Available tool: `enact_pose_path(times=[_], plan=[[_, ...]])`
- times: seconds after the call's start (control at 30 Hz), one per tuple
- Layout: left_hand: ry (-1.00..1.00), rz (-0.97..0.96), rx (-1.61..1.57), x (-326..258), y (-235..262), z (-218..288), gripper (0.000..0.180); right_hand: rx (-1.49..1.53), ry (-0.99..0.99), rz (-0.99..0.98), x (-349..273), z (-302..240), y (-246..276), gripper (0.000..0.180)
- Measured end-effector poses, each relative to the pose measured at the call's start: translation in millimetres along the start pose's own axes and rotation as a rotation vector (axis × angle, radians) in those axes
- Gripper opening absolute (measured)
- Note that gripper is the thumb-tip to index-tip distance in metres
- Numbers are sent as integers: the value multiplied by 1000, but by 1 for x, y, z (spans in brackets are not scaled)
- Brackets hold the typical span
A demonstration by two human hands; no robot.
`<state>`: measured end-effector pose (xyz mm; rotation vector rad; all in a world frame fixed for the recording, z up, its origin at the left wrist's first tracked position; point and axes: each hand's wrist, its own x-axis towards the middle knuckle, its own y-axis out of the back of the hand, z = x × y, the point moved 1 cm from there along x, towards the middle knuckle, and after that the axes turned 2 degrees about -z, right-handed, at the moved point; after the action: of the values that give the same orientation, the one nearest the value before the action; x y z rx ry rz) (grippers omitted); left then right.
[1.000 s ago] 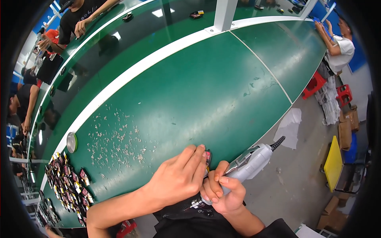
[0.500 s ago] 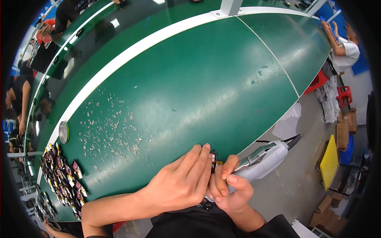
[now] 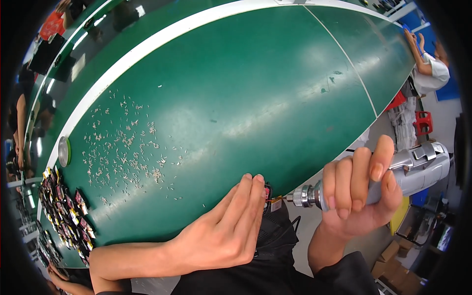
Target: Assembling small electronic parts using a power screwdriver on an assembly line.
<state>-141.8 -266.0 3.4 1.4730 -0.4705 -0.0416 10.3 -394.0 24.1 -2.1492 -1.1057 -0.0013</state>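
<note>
My right hand [image 3: 356, 191] is wrapped round a grey electric screwdriver [image 3: 415, 169] held level beyond the table's near edge. Its metal chuck [image 3: 305, 195] points left, with the thin bit reaching up to the small part. That small black part [image 3: 267, 191], showing red and a yellow tab, is pinned at the edge of the green table [image 3: 236, 88] by my left hand [image 3: 223, 221]. The left fingers lie close together and cover most of the part. Whether the bit touches it, I cannot tell.
Many tiny metal pieces [image 3: 125, 152] lie scattered on the table's left half. A pile of small black parts with yellow tabs [image 3: 66, 211] sits at the far left, near a round green-rimmed tin [image 3: 64, 151]. Another person [image 3: 427, 69] is at the far right.
My right hand has moved right, away from the small part, and now grips the screwdriver with its bit turned toward the part. The left hand stays on the part.
</note>
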Motion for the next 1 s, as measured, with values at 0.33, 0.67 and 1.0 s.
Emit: enact_pose_path(times=[0.33, 0.67, 1.0], plan=[[9, 9, -31, -1, -1, -5, 27, -36, -39, 35, 8, 14, 3, 15], [26, 80, -95, 1, -6, -6, 23, -116, -178, -168, 22, 13, -11, 21], [89, 44, -136, -10, 6, -7, 41, -6, -73, -150, 21, 30, -26, 22]])
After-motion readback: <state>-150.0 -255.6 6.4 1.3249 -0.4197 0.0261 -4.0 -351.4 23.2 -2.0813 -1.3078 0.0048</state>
